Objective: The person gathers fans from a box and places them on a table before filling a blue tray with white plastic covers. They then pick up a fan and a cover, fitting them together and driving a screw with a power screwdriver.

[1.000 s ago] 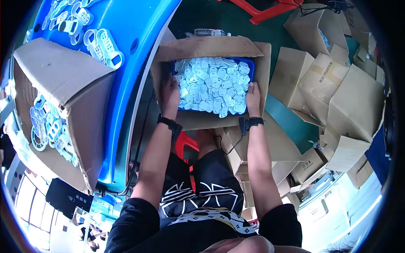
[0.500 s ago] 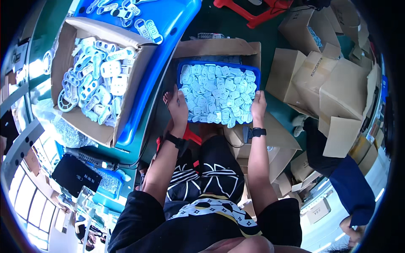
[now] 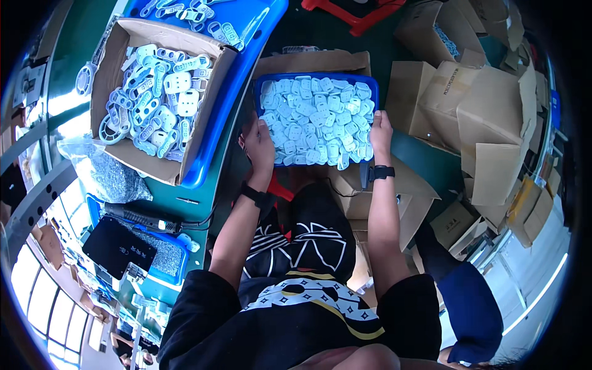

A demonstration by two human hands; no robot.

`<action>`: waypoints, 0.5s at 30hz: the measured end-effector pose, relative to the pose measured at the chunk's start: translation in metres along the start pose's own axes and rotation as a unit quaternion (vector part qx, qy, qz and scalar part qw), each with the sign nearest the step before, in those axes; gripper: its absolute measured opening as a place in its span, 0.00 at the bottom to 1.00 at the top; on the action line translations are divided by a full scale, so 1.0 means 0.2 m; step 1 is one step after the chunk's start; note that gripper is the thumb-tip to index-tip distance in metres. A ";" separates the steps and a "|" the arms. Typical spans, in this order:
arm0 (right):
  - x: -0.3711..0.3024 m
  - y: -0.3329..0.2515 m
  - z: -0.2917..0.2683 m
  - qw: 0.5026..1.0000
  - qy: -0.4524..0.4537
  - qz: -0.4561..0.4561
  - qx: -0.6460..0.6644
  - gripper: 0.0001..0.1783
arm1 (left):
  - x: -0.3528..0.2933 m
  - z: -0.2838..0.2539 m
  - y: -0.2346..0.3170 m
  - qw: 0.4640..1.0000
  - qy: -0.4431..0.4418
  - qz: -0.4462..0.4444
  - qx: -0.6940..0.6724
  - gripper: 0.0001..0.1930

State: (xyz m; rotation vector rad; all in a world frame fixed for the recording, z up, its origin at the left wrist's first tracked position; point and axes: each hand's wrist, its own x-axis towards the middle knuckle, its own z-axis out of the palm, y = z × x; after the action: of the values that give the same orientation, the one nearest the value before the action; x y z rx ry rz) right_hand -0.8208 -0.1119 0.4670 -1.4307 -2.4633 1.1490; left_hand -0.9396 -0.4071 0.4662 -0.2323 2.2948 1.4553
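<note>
Between my two hands is a blue plastic tray [image 3: 317, 76], heaped with several layers of small pale plastic pieces [image 3: 317, 120] with holes. My left hand [image 3: 258, 143] grips the tray's left side, and my right hand [image 3: 380, 132] grips its right side; the fingers under the rim are partly hidden. Beyond and beneath the tray stands an open cardboard box [image 3: 311, 61], whose far flap shows. To the left, another cardboard box [image 3: 206, 117] holds white and grey plastic casings [image 3: 157, 95]. It rests on a large blue tray [image 3: 246, 58] with more loose casings.
Open cardboard boxes [image 3: 493, 114] are piled at the right. A red stool [image 3: 361, 21] stands at the far side. On the green table [image 3: 179, 200] at left lie a plastic bag [image 3: 111, 176] and a black handheld tool [image 3: 139, 216]. Another person's leg [image 3: 472, 302] is at lower right.
Both hands still hold the blue tray, which sits slightly higher in the picture. The view has shifted, and the other person's leg at the right appears lower and farther left.
</note>
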 end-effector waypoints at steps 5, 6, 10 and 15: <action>-0.18 -0.10 -0.29 1.000 0.017 0.004 -0.011 0.20 | -0.29 -0.13 0.28 0.998 -0.012 0.000 0.063 0.26; -0.24 -0.12 -0.36 0.999 0.021 0.007 -0.028 0.21 | -0.35 -0.15 0.32 0.998 -0.018 0.001 0.064 0.26; -0.38 -0.23 -0.54 0.998 0.026 0.013 -0.051 0.22 | -0.44 -0.23 0.40 0.996 -0.002 0.067 0.060 0.26; -0.59 -0.44 -0.79 0.999 0.019 0.026 -0.027 0.25 | -0.69 -0.41 0.68 0.999 -0.004 0.038 0.016 0.26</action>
State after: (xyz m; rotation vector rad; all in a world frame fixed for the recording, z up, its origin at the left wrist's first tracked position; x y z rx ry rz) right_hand -0.7536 -0.1380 0.6700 -1.5265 -2.4629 1.0606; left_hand -0.8848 -0.4309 0.6680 -0.1294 2.3426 1.4514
